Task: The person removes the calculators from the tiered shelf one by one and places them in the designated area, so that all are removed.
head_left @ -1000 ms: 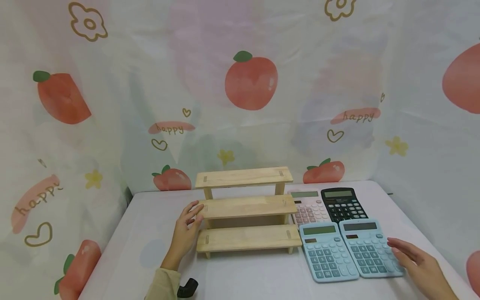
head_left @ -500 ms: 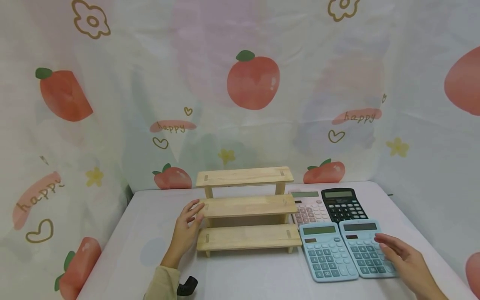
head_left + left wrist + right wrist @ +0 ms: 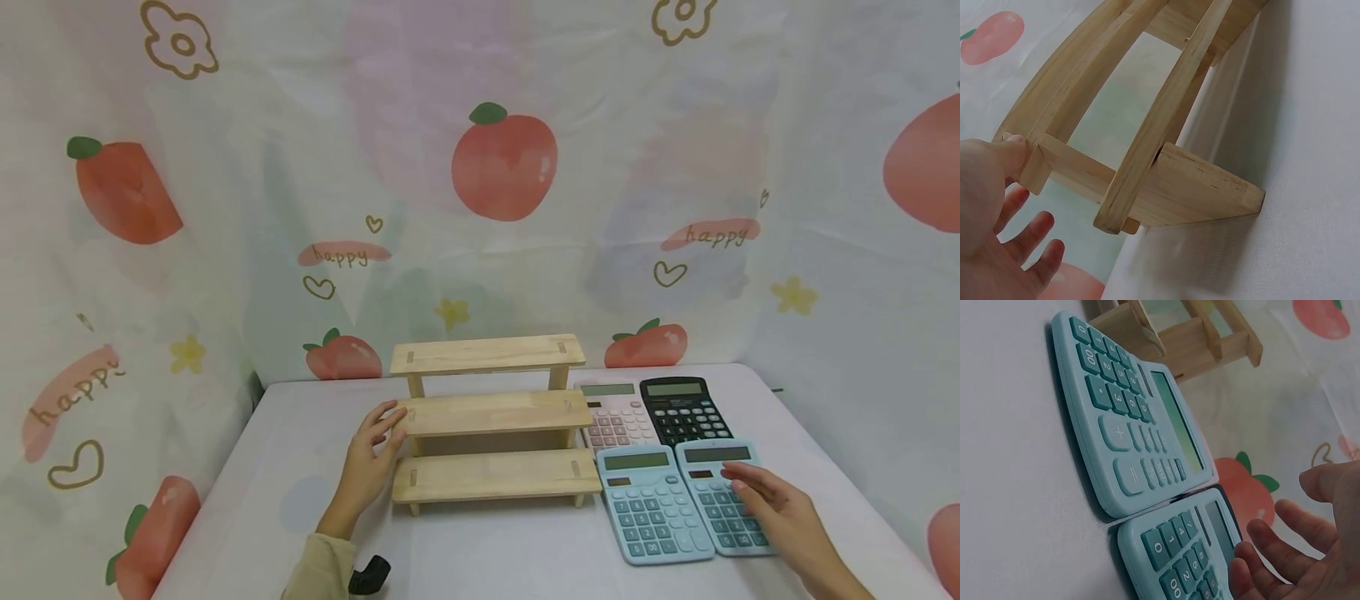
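A three-step wooden display stand (image 3: 495,413) stands mid-table. My left hand (image 3: 365,467) touches the left end of its middle step; in the left wrist view the thumb (image 3: 1013,150) lies at the board's end, with the other fingers loosely spread. To the right of the stand, two light blue calculators lie side by side: a left one (image 3: 654,510) and a right one (image 3: 722,500). Over the right one hovers my right hand (image 3: 783,510), its fingers slightly bent and holding nothing. The right wrist view shows its fingertips beside that calculator's display (image 3: 1219,528).
Behind the blue calculators lie a pink-and-white calculator (image 3: 613,417) and a black calculator (image 3: 684,410). A short black curved piece (image 3: 370,575) sits at the front edge by the left sleeve (image 3: 322,567). A fruit-printed cloth (image 3: 510,275) encloses the white table (image 3: 487,550).
My right hand has moved left, from the right edge of the right blue calculator to over its keys and display. The left hand and the stand have stayed in place.
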